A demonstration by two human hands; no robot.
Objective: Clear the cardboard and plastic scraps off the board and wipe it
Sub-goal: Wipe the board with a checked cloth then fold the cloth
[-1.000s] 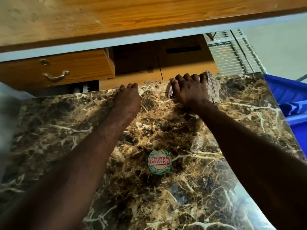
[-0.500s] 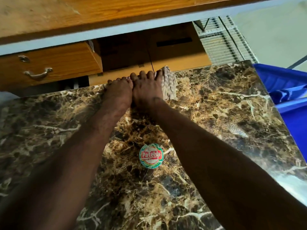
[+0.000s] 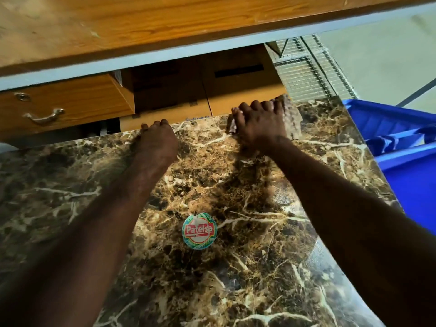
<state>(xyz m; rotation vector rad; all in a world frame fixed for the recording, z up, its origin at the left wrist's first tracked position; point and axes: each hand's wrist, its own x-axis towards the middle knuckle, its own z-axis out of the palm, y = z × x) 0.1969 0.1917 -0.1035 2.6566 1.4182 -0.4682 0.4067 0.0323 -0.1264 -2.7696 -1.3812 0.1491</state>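
Observation:
A glossy brown marble-patterned board fills the lower view, with a round "Patelsa" sticker near its middle. My left hand lies at the far edge of the board, fingers curled over that edge. My right hand presses a crumpled brownish cloth flat on the board near the far right corner; the cloth sticks out past my fingers to the right. No cardboard or plastic scraps show on the board.
A wooden desk overhangs beyond the board, with a drawer at left and cardboard boxes underneath. A wire rack stands behind at right. Blue plastic bins sit close against the board's right edge.
My right hand slid the cloth left to meet my left hand, then back right along the far edge. My left hand stayed gripping the edge.

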